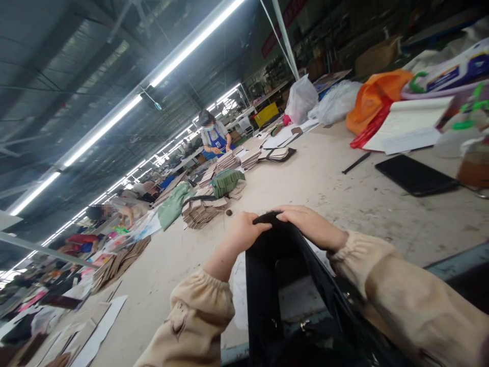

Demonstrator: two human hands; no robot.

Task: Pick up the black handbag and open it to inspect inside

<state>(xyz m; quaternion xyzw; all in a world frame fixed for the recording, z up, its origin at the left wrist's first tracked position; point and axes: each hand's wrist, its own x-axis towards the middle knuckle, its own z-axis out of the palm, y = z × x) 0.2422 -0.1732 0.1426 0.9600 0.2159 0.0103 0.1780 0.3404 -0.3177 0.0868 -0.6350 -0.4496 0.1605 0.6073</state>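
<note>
Black bag (290, 285) pinched between both hands.

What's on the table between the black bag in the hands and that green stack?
Head view: a pile of brown card pieces and a small dark dot lie between bag and green stack.

No lettering here can be made out.

A red banner (280, 23) hangs high among the roof beams with pale marks on it, too small and blurred to read. At the far right of the table (324, 178), a white and blue package (454, 69) carries print that stays a smear. The open white notebook (412, 125) beside it shows bare pages, and the dark phone (416, 175) has a blank screen.
</note>
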